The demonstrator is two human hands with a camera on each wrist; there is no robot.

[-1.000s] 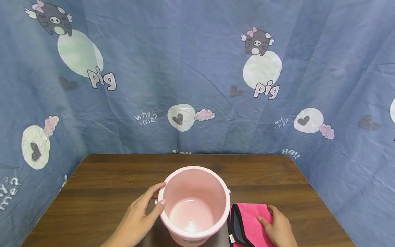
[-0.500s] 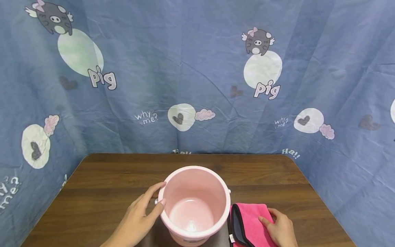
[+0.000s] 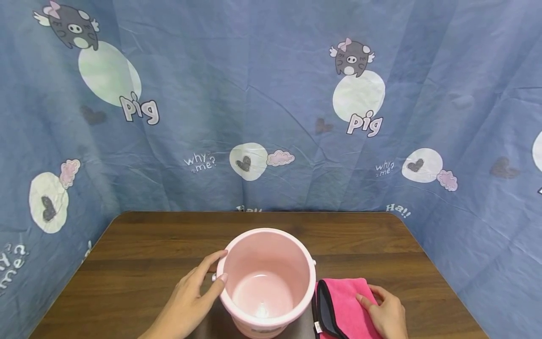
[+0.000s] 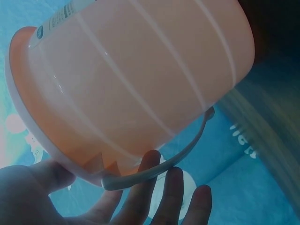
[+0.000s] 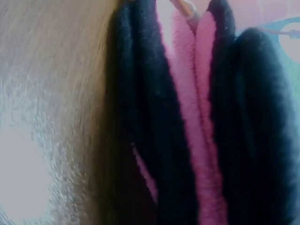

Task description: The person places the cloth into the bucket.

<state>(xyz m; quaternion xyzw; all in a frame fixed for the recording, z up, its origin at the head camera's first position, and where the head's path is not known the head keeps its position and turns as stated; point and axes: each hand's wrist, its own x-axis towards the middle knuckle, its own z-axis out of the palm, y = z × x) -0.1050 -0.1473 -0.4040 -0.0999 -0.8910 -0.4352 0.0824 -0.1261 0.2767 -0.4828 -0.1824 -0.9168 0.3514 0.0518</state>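
Observation:
A pale pink plastic bucket (image 3: pixel 309 294) stands upright on the table, its inside bare. At its left rim my left hand (image 3: pixel 190 296) grips the edge between thumb and fingers. The left wrist view has the bucket's ribbed side (image 4: pixel 136 70) and its curved handle (image 4: pixel 154 173), which hangs across my fingers (image 4: pixel 173 187). To the right of the bucket lies a folded bright pink cloth (image 3: pixel 349 301) with black edging and a small white tag. My right hand (image 3: pixel 387 313) pinches its right edge, thumb on top. Close up, the right wrist view has the cloth's stacked folds (image 5: pixel 187 103); the hand is hidden there.
A dark brown wooden table (image 3: pixel 169 240) carries everything. Behind and on both sides hangs a blue curtain (image 3: pixel 288 94) printed with pigs and words. Beneath the bucket and cloth, a smooth greyish patch (image 3: pixel 302 327) shows near the front.
My right hand has shifted slightly at the cloth's right edge, its thumb a little farther right. The left hand and the bucket stay in place.

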